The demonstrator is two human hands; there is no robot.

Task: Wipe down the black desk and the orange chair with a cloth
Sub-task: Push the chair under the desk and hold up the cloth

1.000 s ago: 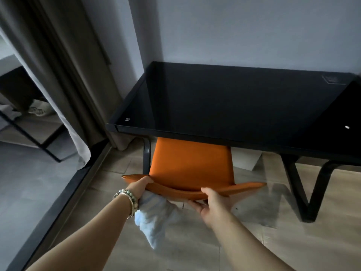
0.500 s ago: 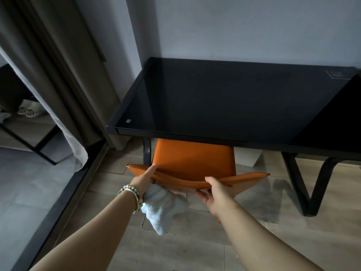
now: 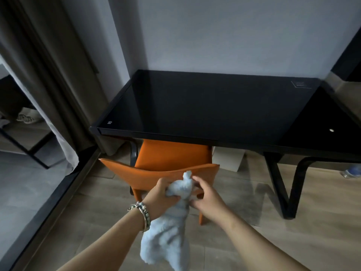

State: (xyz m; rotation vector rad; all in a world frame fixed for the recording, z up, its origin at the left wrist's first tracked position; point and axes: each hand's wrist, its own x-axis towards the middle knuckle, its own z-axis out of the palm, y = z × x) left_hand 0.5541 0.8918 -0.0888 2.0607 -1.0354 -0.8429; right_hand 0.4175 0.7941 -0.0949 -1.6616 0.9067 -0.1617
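The black desk (image 3: pixel 214 106) stands against the wall, its glossy top bare. The orange chair (image 3: pixel 172 159) is tucked partly under the desk, its curved backrest toward me. A pale blue fluffy cloth (image 3: pixel 168 237) hangs down in front of the backrest. My left hand (image 3: pixel 158 198), with a beaded bracelet on the wrist, grips the cloth's upper part. My right hand (image 3: pixel 207 194) pinches the cloth's top from the right side. Both hands are just in front of the backrest's right half.
A curtain (image 3: pixel 64 149) and a glass door frame (image 3: pixel 48 208) run along the left. The desk's black legs (image 3: pixel 289 190) stand at the right on the wooden floor. A white box (image 3: pixel 228 159) sits under the desk. A small bottle (image 3: pixel 351 172) lies at the far right.
Both hands have let go of the chair's backrest and come together on the cloth. The chair now stands farther out from the desk and turned slightly.
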